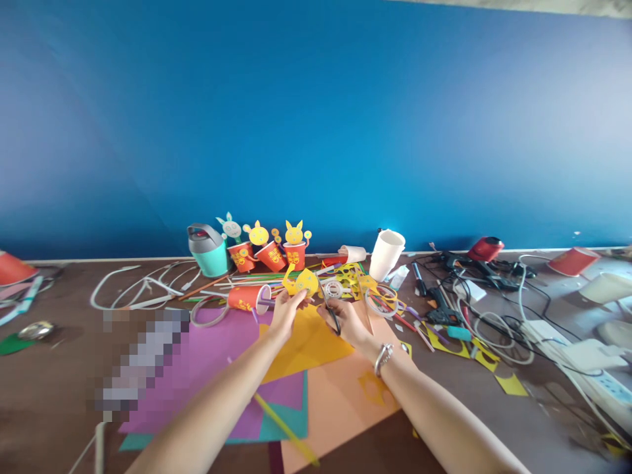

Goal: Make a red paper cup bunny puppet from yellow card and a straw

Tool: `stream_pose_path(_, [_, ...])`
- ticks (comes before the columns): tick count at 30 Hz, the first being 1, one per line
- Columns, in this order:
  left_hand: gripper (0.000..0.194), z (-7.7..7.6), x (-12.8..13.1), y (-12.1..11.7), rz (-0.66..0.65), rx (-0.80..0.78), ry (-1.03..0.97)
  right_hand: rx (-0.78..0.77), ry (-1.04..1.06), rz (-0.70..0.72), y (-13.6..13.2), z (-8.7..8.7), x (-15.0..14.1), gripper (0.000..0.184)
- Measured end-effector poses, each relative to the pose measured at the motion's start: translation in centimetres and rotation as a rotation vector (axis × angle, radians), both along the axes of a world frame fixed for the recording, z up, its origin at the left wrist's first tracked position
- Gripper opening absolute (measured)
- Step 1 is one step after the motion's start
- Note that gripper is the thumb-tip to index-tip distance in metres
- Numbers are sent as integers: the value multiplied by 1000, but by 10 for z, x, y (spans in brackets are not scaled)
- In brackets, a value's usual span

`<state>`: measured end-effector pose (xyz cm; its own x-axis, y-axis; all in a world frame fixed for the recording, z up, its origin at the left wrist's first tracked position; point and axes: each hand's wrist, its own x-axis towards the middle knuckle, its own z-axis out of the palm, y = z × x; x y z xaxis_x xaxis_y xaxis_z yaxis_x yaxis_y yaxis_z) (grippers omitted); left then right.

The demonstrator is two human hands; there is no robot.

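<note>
My left hand [286, 312] pinches a small yellow paper cutout [301, 282] and holds it up above the table. My right hand [344, 318], with a bracelet at the wrist, is closed on a pair of scissors [330, 308] whose blades point at the cutout. Under both hands lie sheets of coloured paper: yellow [309, 345], purple [207, 362] and orange [345, 401]. A red paper cup [248, 297] lies on its side just left of my left hand.
Three red cups with yellow animal faces [269, 250] stand at the wall beside a teal and grey bottle [207, 250]. A white cup [386, 254], straws, yellow scraps, a glue gun [434, 299], cables and a power strip [597, 372] crowd the right side.
</note>
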<state>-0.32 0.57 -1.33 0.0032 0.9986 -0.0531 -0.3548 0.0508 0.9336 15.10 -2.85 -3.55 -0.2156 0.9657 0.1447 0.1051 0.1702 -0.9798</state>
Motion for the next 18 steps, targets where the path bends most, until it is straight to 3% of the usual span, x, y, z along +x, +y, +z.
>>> stream_pose_path(6, [32, -4, -2, 4, 41, -1, -52, -22, -15, 12, -1, 7, 0, 34])
stream_pose_path(10, [27, -5, -2, 3, 33, 22, -26, -97, 79, -82, -3, 19, 2, 30])
stream_pose_path(15, [16, 6, 1, -6, -175, 95, 153, -55, 200, -150, -2, 22, 5, 32])
stream_pose_path(18, [19, 12, 4, -11, -297, 124, 159, -59, 240, -167, 0, 18, 5, 37])
